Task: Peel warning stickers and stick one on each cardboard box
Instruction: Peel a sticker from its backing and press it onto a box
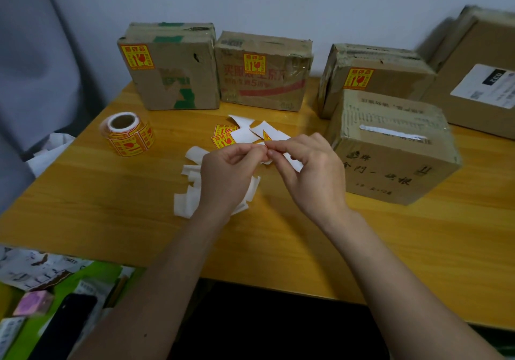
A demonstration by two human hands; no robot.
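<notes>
left hand (231,164) and right hand (306,164) each in pinching grip on sticker strip (274,136), sticker mostly hidden by fingers

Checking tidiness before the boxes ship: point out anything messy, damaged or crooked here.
Peeled white backing strips lie scattered on the table beneath both hands. The left box has torn cardboard and a small hole in its face, and its warning sticker sits slightly tilted.

Above the counter (390,248), the left hand (228,175) and right hand (312,172) pinch a sticker strip (269,136) together; three boxes behind bear warning stickers.
</notes>
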